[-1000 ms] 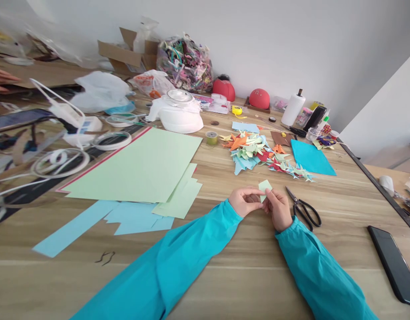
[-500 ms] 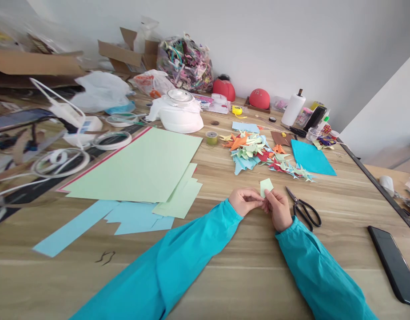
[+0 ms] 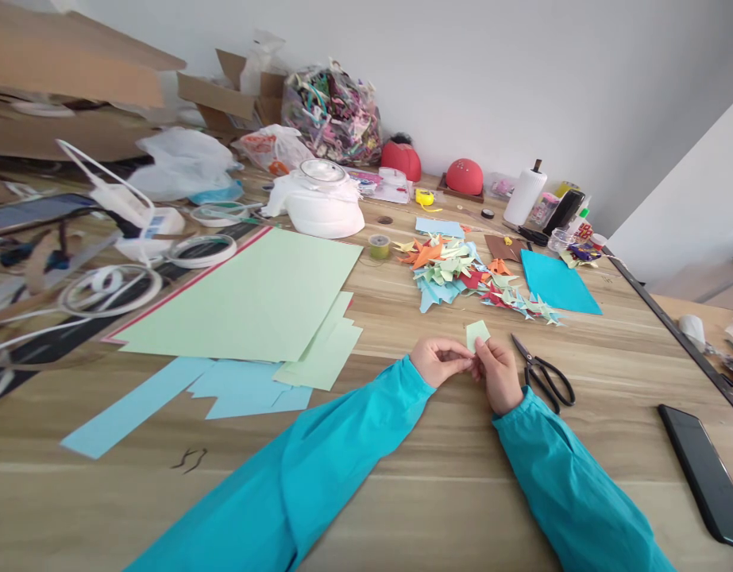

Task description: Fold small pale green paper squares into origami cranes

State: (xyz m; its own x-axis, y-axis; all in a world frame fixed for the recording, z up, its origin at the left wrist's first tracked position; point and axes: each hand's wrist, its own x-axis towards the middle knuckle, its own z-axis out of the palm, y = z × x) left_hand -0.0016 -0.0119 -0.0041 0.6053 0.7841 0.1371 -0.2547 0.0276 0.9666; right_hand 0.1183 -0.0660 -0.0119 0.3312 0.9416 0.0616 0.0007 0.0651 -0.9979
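Observation:
A small folded piece of light green paper [image 3: 476,332] stands up between my hands. My right hand [image 3: 498,373] pinches it, thumb across its near face. My left hand [image 3: 442,361] is closed, thumb and fingertips together at the paper's lower left edge; the lower part of the paper is hidden by the fingers. Black-handled scissors [image 3: 545,375] lie just right of my right hand, blades pointing away. Beyond my hands is a pile of folded paper cranes [image 3: 449,270] in green, blue, orange and red.
Large light green sheets [image 3: 247,298] lie on the left, with blue paper strips [image 3: 136,407] nearer me. A teal sheet [image 3: 560,282] lies behind the scissors. A black phone [image 3: 703,473] rests at the right. White cables [image 3: 113,290], bags and boxes crowd the far left.
My hands and the green paper stay almost still. At the far left, the flap of a cardboard box has risen.

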